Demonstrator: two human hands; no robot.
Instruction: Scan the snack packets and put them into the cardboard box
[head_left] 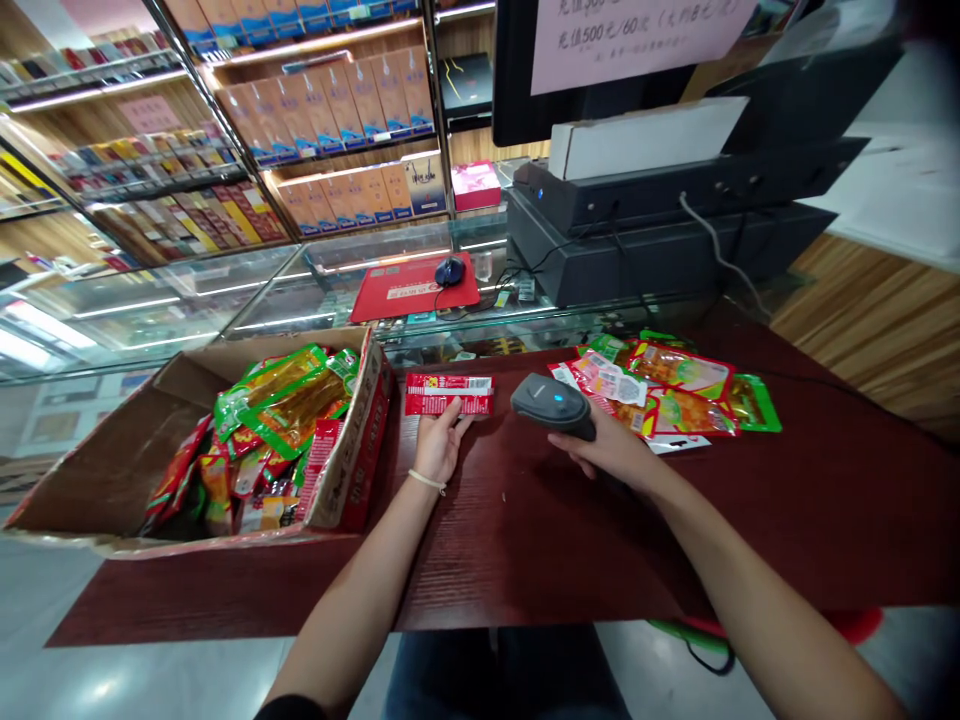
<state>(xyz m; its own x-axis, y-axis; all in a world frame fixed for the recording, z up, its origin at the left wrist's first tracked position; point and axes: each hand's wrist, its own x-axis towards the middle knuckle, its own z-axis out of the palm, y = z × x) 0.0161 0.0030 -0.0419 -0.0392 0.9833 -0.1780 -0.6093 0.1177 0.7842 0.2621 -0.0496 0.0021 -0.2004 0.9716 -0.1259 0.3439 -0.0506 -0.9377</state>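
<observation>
Gripping one scanner (553, 405), the right hand (616, 447) curls; the left hand (439, 442) pinches one packet (442, 388).

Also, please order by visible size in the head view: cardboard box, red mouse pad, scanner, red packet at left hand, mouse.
Cardboard box
Red mouse pad
Scanner and red packet (look alike, unsure)
Mouse

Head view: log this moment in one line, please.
left hand: holding red packet | right hand: gripping scanner | packet pile: right of scanner

There are two hands (441, 447) (619, 447), one scanner (551, 402), one lone red packet (450, 385), one carton (97, 455) and one mouse (450, 270)
</observation>
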